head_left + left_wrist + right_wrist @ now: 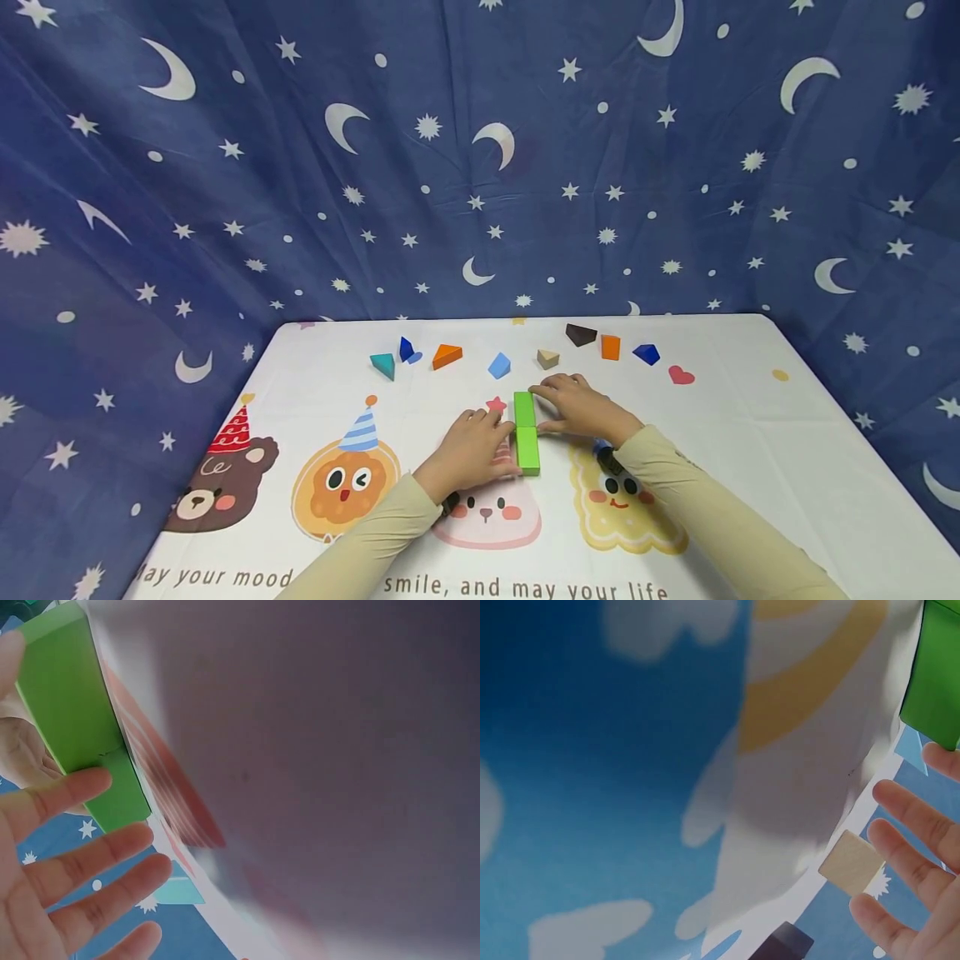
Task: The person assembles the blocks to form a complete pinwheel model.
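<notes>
Two bright green rectangular blocks lie end to end on the tablecloth in the head view, the far block [524,409] and the near block [528,452]. My left hand [471,450] is at their left side, thumb by the near block's lower end and a fingertip close to the seam. In the left wrist view its fingers [112,851] are extended and spread. On the other side, my right hand [583,408] has its index fingertip at the far block's far right corner and its thumb beside the seam. The right wrist view shows its fingers [911,859] loosely spread, one touching the green block [937,682].
Behind the hands lies a loose row of small blocks: teal [383,365], dark blue [407,348], orange [447,357], light blue [499,366], bare wood [548,358], dark brown [581,334], another orange block [611,347] and another blue block [647,354]. A starry blue curtain [450,250] hangs behind.
</notes>
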`<action>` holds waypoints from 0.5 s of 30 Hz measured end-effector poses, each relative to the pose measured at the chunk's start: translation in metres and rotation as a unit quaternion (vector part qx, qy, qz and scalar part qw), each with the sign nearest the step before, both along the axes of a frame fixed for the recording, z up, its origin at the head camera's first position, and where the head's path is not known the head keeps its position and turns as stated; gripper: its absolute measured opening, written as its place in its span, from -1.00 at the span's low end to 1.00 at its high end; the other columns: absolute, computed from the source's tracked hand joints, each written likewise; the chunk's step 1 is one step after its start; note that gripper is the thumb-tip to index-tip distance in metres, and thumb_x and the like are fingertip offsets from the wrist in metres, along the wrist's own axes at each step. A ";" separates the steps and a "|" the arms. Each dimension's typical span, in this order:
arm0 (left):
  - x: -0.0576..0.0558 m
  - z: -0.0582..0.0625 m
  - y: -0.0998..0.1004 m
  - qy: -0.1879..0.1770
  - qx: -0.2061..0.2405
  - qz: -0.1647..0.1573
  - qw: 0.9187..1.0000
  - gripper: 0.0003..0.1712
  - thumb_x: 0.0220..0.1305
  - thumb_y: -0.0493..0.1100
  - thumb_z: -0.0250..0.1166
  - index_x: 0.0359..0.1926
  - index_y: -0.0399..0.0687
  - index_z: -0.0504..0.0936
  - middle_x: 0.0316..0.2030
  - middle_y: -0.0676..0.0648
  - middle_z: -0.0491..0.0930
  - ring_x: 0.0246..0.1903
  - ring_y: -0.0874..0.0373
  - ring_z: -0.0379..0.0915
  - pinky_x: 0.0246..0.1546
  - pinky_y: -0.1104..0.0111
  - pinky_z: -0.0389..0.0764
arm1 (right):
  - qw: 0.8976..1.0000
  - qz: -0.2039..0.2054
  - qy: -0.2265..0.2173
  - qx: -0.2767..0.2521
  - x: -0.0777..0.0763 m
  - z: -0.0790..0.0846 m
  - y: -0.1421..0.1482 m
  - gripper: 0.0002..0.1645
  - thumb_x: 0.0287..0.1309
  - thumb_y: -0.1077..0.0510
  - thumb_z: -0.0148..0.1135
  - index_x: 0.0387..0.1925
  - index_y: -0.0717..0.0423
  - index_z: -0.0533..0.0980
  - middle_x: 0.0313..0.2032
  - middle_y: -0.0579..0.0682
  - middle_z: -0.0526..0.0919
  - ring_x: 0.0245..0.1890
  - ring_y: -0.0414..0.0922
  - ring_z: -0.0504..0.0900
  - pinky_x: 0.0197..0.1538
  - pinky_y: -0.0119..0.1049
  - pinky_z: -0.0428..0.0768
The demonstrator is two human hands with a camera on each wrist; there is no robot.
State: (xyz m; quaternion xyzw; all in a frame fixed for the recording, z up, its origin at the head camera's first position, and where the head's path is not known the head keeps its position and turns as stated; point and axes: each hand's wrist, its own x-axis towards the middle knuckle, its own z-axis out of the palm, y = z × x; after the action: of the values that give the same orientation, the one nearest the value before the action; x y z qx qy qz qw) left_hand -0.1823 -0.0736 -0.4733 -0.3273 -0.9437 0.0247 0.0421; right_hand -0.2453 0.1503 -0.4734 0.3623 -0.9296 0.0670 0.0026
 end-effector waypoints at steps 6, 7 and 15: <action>0.000 0.002 -0.002 -0.003 -0.006 -0.011 1.000 -0.21 0.03 0.52 0.10 0.10 0.10 0.49 -0.02 -0.04 0.53 -0.03 0.09 0.46 0.11 0.20 0.42 | 1.000 -0.001 -0.015 0.005 0.003 0.002 -0.002 -0.21 0.01 -0.25 0.28 0.18 0.12 0.41 0.08 0.17 0.51 0.15 0.11 0.44 0.19 0.14 0.34; 0.000 0.002 -0.003 -0.002 -0.006 -0.016 1.000 -0.21 0.02 0.52 0.10 0.09 0.10 0.49 -0.02 -0.04 0.52 -0.02 0.09 0.45 0.12 0.21 0.42 | 1.000 -0.002 -0.017 0.005 0.003 0.002 -0.003 -0.21 0.01 -0.25 0.28 0.18 0.12 0.41 0.09 0.17 0.50 0.15 0.11 0.43 0.20 0.14 0.33; 0.000 0.004 -0.006 0.003 -0.008 -0.039 0.999 -0.23 0.03 0.52 0.10 0.05 0.09 0.49 -0.05 -0.03 0.51 0.00 0.10 0.43 0.15 0.22 0.39 | 1.000 0.005 -0.016 0.007 0.005 0.002 -0.003 -0.22 0.00 -0.27 0.29 0.16 0.09 0.41 0.09 0.15 0.50 0.16 0.10 0.42 0.22 0.14 0.32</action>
State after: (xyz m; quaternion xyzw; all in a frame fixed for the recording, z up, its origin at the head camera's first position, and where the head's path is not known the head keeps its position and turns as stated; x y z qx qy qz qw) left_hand -0.1820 -0.0793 -0.4695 -0.3636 -0.9300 0.0318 0.0433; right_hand -0.2403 0.1470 -0.4714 0.3660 -0.9281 0.0661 -0.0157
